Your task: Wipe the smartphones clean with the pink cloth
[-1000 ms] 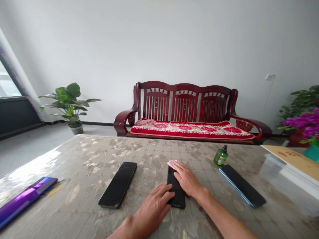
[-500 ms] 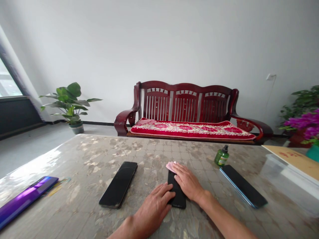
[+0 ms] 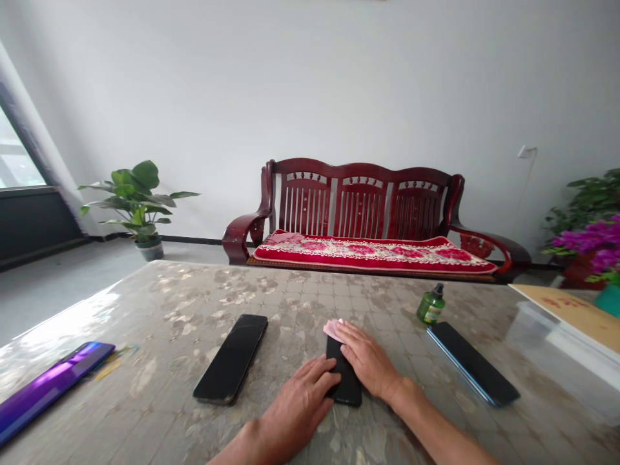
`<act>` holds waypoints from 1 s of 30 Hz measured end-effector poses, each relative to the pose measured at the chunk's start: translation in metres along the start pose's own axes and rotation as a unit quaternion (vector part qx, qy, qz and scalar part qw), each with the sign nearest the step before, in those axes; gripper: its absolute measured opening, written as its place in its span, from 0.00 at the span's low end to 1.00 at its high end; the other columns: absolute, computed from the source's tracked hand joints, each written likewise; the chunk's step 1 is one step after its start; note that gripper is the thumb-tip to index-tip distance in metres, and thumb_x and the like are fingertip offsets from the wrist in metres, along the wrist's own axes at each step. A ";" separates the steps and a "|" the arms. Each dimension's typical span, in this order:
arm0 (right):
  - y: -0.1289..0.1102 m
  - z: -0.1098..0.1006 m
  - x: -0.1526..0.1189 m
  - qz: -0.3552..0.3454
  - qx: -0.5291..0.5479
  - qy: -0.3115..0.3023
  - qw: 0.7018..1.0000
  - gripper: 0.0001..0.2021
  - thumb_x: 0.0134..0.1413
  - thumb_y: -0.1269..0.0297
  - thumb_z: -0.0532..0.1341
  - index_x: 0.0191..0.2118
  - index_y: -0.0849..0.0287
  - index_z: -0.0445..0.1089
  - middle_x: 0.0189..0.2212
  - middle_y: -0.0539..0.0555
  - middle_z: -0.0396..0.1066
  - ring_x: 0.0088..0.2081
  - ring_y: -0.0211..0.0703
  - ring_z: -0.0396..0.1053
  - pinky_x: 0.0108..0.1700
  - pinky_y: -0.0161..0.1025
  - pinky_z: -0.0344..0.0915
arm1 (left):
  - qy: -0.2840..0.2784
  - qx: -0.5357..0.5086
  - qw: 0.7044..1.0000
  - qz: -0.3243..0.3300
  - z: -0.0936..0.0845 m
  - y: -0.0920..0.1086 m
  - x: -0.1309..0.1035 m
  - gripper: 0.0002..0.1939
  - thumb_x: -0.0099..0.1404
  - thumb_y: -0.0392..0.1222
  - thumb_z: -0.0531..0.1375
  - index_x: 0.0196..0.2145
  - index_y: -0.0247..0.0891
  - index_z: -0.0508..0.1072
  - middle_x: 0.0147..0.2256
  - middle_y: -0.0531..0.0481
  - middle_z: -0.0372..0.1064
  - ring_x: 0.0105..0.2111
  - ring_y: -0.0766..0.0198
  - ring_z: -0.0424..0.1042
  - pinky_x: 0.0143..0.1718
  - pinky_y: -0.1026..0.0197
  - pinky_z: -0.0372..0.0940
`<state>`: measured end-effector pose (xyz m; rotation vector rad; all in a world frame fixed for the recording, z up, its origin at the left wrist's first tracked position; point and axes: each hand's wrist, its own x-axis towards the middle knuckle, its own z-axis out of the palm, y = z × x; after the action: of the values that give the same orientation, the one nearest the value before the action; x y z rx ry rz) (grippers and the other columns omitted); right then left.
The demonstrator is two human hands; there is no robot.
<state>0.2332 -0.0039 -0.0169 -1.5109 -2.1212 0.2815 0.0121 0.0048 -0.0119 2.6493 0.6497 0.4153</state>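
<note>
A black phone (image 3: 346, 381) lies on the patterned table in front of me. My left hand (image 3: 303, 394) rests against its left side, fingers curled over the edge onto the dark face and holding it. At the far end of this phone, my right hand (image 3: 365, 355) presses a small pink cloth (image 3: 333, 328) under its fingers; part of the cloth is hidden by them. Another black phone (image 3: 231, 358) lies to the left of my hands. To the right is a phone with a blue edge (image 3: 472, 361), near a small green bottle (image 3: 431, 303) with a black top.
A shiny purple phone (image 3: 53, 387) lies at the table's left. On the right stands a clear plastic box (image 3: 542, 349) beside a tan folder (image 3: 566, 310). Beyond the table (image 3: 165, 297) are a red wooden bench (image 3: 361, 200), a potted plant (image 3: 140, 200) and purple flowers (image 3: 588, 239).
My right hand and the pink cloth have slid very slightly toward me along the phone. My left hand stays where it was.
</note>
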 end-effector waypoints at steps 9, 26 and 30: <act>0.007 0.005 0.002 0.046 -0.010 0.038 0.998 0.25 0.63 0.69 0.49 0.64 0.52 0.59 0.64 0.51 0.59 0.65 0.46 0.53 0.67 0.53 0.50 | 0.005 0.000 1.000 0.000 0.002 -0.002 -0.001 0.24 0.62 0.28 0.56 0.55 0.46 0.65 0.61 0.49 0.60 0.62 0.54 0.58 0.63 0.48 0.54; 0.004 0.004 -0.004 0.008 -0.008 0.045 0.999 0.23 0.64 0.67 0.50 0.63 0.49 0.61 0.62 0.50 0.62 0.64 0.46 0.56 0.66 0.53 0.52 | 0.002 0.004 1.000 0.000 0.000 0.000 0.000 0.24 0.62 0.28 0.56 0.53 0.45 0.66 0.60 0.49 0.61 0.61 0.55 0.58 0.63 0.49 0.54; 0.000 -0.001 -0.005 -0.015 0.005 0.027 1.000 0.20 0.67 0.64 0.48 0.61 0.47 0.64 0.60 0.49 0.65 0.62 0.44 0.59 0.66 0.52 0.53 | 0.010 0.006 1.000 0.004 0.001 -0.001 0.001 0.24 0.62 0.28 0.57 0.53 0.45 0.66 0.59 0.49 0.62 0.61 0.55 0.59 0.63 0.49 0.54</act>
<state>0.2350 -0.0088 -0.0173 -1.4640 -2.0954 0.2365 0.0133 0.0055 -0.0133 2.6622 0.6504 0.4425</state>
